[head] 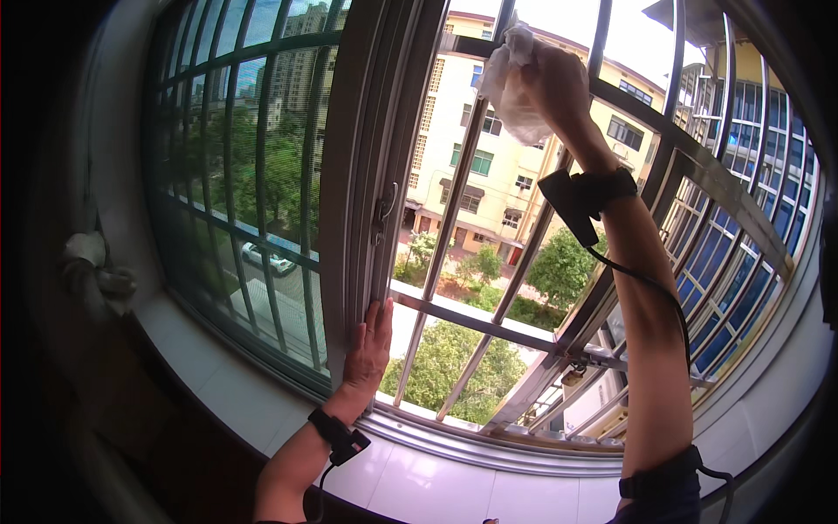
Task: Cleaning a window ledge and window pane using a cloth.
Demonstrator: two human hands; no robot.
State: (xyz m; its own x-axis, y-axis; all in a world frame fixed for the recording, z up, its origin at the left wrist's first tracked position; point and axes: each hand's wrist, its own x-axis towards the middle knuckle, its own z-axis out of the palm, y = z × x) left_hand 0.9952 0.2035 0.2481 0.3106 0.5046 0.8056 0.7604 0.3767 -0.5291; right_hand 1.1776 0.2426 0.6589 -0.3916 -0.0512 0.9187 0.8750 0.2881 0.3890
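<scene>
My right hand (560, 82) reaches up through the window opening and grips a crumpled whitish cloth or wipe (514, 108). The cloth lies against the metal security bars, near where an upright bar meets a crossbar (468, 44). My left hand (368, 354) rests flat with fingers up against the edge of the sliding window frame (360, 164), below its latch (387, 203); it holds nothing. Both wrists wear black straps with small devices and cables. Part of the cloth is hidden behind my right fingers.
A mesh-covered pane (242, 196) fills the left side. Below runs a metal window track (497, 458) above a tiled sill (432, 481). A padlock (573, 375) hangs on the grille. At far left is a knotted pale curtain or cloth (98, 262). Buildings and trees stand outside.
</scene>
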